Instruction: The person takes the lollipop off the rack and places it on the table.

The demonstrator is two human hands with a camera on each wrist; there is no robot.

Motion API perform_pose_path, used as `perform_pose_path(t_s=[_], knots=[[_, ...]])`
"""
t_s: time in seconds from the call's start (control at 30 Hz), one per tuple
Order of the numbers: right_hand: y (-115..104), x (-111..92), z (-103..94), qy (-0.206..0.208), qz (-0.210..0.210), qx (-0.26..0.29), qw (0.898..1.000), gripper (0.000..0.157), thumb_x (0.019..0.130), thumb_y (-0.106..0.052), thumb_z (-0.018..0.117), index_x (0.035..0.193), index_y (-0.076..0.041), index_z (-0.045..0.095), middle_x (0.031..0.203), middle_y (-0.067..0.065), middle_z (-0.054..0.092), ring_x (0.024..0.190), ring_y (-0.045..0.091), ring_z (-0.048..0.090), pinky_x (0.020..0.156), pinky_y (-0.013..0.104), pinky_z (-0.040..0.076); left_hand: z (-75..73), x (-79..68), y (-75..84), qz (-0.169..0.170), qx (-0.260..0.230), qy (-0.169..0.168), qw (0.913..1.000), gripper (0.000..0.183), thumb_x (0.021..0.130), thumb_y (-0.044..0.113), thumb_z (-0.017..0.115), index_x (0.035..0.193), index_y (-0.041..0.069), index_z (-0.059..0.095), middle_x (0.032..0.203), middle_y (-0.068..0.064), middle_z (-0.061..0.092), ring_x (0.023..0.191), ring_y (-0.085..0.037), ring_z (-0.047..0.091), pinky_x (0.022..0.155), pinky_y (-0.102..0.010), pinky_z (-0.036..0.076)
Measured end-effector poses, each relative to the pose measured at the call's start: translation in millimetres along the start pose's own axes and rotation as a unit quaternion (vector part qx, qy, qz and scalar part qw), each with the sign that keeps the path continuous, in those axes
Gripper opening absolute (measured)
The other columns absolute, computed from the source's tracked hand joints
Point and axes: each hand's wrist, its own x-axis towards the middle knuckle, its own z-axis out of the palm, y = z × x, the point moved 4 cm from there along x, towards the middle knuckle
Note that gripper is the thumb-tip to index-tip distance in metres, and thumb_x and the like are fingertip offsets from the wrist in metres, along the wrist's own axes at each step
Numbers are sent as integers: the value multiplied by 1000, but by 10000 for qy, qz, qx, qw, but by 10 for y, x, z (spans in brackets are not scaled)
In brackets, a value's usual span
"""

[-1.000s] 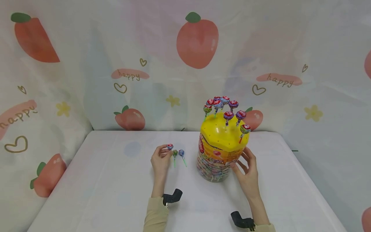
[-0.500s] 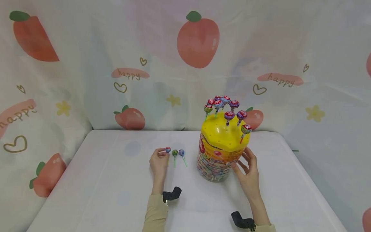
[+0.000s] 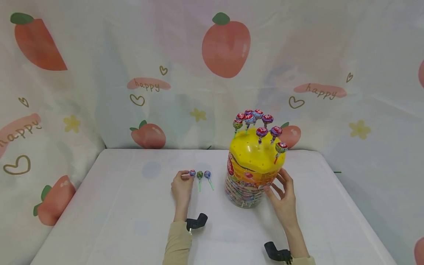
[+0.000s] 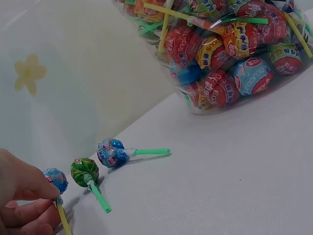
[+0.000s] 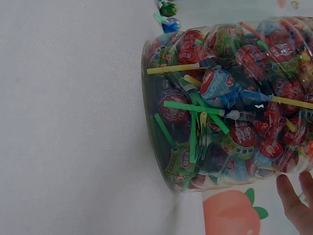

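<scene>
My left hand [image 3: 181,187] pinches a blue-and-red wrapped lollipop [image 4: 55,180] just below its head, low over the table; its yellow stick points down. Right beside it lie a green lollipop [image 4: 85,171] and a blue lollipop [image 4: 111,152], both with green sticks. A clear plastic jar [image 3: 245,193] full of lollipops stands upright to the right under a bumpy yellow lid [image 3: 253,152]. With thumb in front and fingers behind, my right hand [image 3: 285,198] holds the jar's right side. Two of its fingertips [image 5: 288,188] show at the jar wall in the right wrist view.
Several wrapped lollipops [image 3: 261,132] stand upright in the lid's holes. A white cloth covers the table [image 3: 126,221]. Behind it hangs a fruit-printed curtain [image 3: 185,44]. Each wrist carries a black camera mount [image 3: 197,222].
My left hand has moved slightly left and down with its lollipop, bringing it level with the two lying ones. The right hand and the jar have stayed in place.
</scene>
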Motion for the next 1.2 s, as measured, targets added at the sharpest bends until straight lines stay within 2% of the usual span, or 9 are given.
perform_pose_path(t_s=[0.13,0.27,0.5,0.73,0.87,1.0,1.2], knots=[[-2,5,-2,-1,122,41,9999,75,81,1,62,142,-21,24,141,-4,33,125,1,35,96,11,39,16,-2,6,76,320,19,9995,19,72,13,66,91,13,67,74,-4,71,66,-22,64,58,-30,42],[-20,6,-7,8,177,36,9998,75,81,1,62,142,-20,24,141,-2,33,124,1,35,96,10,39,20,-6,16,163,420,57,9990,19,73,12,66,91,12,67,73,-5,71,65,-22,64,57,-31,42],[-103,-17,-6,2,60,-10,10000,74,82,1,62,142,-19,24,141,-1,33,124,0,35,95,9,39,27,-16,13,150,337,-3,9993,19,73,12,66,92,11,67,74,-5,71,68,-23,64,58,-32,44],[-18,-16,-15,-25,-56,56,10000,74,82,-3,62,142,-23,24,142,-2,32,125,3,35,95,9,39,22,-41,17,126,262,-98,9995,20,74,14,69,94,10,67,75,-5,71,70,-23,64,62,-33,45],[-14,-23,-12,10,-217,-36,9998,74,82,-4,63,142,-20,24,142,0,33,125,5,36,94,9,39,3,-61,11,82,217,-135,9996,22,74,14,69,95,10,66,77,-6,71,72,-24,65,65,-35,46],[-32,-25,-12,11,-184,-66,9998,74,82,-3,63,142,-19,24,142,1,33,125,5,36,94,9,39,-25,-81,18,63,185,-167,9997,23,73,14,70,96,10,66,78,-6,71,74,-24,65,68,-36,46],[-34,-11,-14,-42,10,-62,10000,74,82,-2,62,142,-23,24,142,-3,33,125,2,34,95,8,38,-66,-105,52,69,202,-231,9995,24,74,16,70,97,11,66,80,-5,71,73,-21,65,64,-34,46]])
